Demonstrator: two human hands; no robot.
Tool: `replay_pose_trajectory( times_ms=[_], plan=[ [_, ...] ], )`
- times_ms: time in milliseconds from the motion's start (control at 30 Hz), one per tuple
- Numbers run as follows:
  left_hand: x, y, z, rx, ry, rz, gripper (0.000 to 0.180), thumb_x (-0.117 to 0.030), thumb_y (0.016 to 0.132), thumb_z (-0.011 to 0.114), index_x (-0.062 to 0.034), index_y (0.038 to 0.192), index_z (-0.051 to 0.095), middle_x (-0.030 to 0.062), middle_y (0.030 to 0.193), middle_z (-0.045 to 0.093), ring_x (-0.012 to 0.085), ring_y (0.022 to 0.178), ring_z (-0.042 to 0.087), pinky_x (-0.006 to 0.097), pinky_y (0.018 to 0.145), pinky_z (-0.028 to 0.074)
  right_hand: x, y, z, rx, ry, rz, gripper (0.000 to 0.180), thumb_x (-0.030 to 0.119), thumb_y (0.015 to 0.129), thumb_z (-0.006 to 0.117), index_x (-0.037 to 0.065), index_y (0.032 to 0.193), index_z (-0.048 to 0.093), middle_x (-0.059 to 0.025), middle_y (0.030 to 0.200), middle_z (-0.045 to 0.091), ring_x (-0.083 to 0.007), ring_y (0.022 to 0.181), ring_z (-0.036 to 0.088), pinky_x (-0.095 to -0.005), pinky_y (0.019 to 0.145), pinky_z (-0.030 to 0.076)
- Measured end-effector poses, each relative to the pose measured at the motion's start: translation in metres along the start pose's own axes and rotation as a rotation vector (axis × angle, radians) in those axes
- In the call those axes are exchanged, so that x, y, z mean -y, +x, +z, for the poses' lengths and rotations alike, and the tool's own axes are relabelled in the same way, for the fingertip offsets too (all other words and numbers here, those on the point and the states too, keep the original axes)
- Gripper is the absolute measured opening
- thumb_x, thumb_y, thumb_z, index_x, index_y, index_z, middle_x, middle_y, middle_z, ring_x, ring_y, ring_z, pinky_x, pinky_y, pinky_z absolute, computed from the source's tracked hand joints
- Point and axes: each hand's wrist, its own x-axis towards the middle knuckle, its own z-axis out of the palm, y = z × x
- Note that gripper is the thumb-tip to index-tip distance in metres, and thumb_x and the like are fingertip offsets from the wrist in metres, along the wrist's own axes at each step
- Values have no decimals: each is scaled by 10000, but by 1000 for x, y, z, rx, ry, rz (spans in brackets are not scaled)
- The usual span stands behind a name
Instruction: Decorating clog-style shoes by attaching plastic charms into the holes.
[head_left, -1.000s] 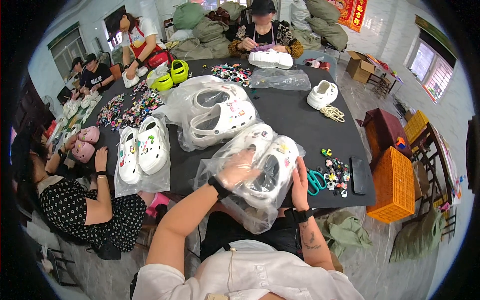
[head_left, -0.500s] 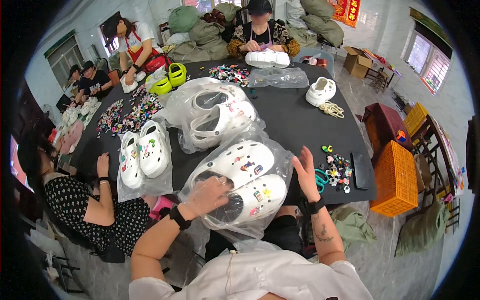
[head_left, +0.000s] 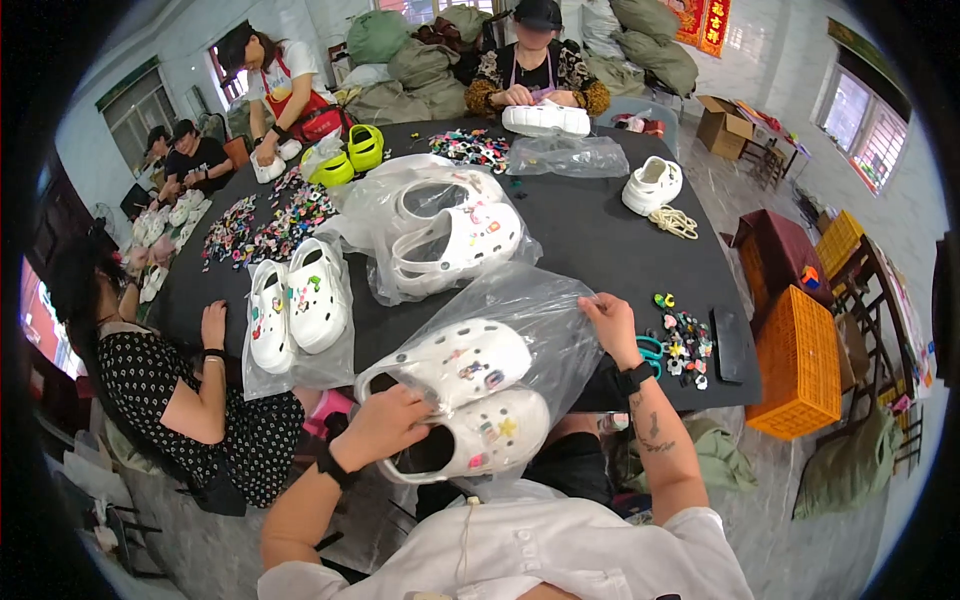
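white clogs [head_left: 470, 405] sit in clear bag [head_left: 540, 310]; left hand [head_left: 385, 425] grips heels, right hand [head_left: 612, 325] pinches bag edge w/ fingers closed, best keep bag taut.

There is one view. The camera sits on the person's head and looks down and forward. It is close to the person's own arms, which come up from the bottom edge, with the left hand [head_left: 385, 428] and the right hand [head_left: 612, 326] near the middle. Past them it faces across a black table [head_left: 590, 235] toward other people sitting at the far side and at the left. The lens is very wide, so the picture is round, its corners are dark, and straight edges bend near the rim.
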Motion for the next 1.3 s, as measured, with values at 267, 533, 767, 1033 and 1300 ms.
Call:
replay_pose_trajectory(
  times_ms=[267,533,767,1033,1300],
  plan=[
    [12,-64,-18,-178,-74,17,250,-138,699,718,-44,920,648,95,972,611,326,897,585,424,782,493,4,5,32,292,2,38,494,481,931,601,-1,899,706,-75,661,621,-156,646,577,-345,660,478],
    [10,-90,-36,-304,204,33,261,-85,626,706,-45,878,650,114,1068,609,358,1031,558,448,859,478,56,-3,14,678,312,225,322,321,925,675,3,900,720,48,753,642,-21,655,523,-190,585,410],
    [-9,-96,-74,-72,364,-62,247,-65,669,630,-149,899,656,-6,1044,609,255,1023,545,408,870,436,4,39,-27,265,212,101,306,273,812,796,-6,897,705,-6,736,636,-60,651,522,-210,580,382],
    [-6,-162,-96,-209,531,-330,263,2,630,610,-65,879,664,91,981,585,325,1031,539,444,881,450,26,8,-19,-95,-427,-533,949,296,702,842,-21,1431,323,-231,1398,437,-403,1299,412,-479,1059,346],
    [-15,-124,-128,-337,596,-236,284,26,620,618,-61,888,651,89,1001,592,330,1021,546,430,859,449,15,-44,48,825,-406,-713,701,441,844,700,92,1398,449,-181,1448,430,-390,1365,357,-542,1094,306]
  ],
)
